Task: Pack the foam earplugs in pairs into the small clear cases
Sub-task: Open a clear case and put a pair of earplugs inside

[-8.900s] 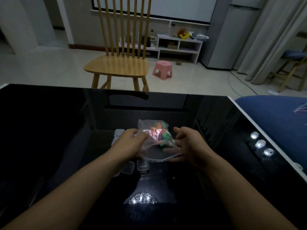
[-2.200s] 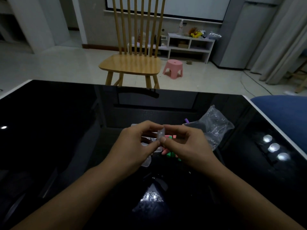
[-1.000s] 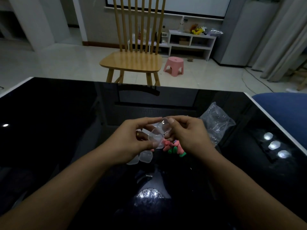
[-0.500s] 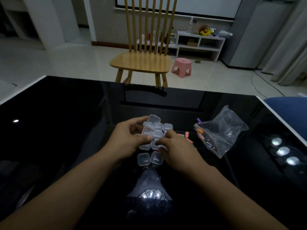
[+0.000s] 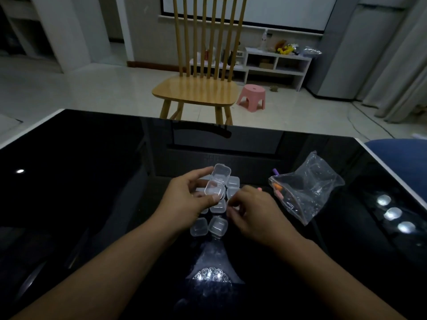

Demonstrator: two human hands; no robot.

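Head view: left hand (image 5: 184, 199) pinching an open clear case (image 5: 216, 189), lid standing up, over the cluster of cases (image 5: 208, 225) lying mid-bench. Right hand (image 5: 251, 210) curling its fingers beside it; contents impossible to tell. Earplugs (image 5: 278, 189) poking from the plastic bag (image 5: 307, 188): likely feather-light, squashy, pinching best mid-body. Glossy black bench (image 5: 92, 181) mirroring lamps; wooden chair (image 5: 196, 88) standing beyond.

home: chair (image 5: 196, 88), stool (image 5: 251, 95), curtains (image 5: 402, 72).
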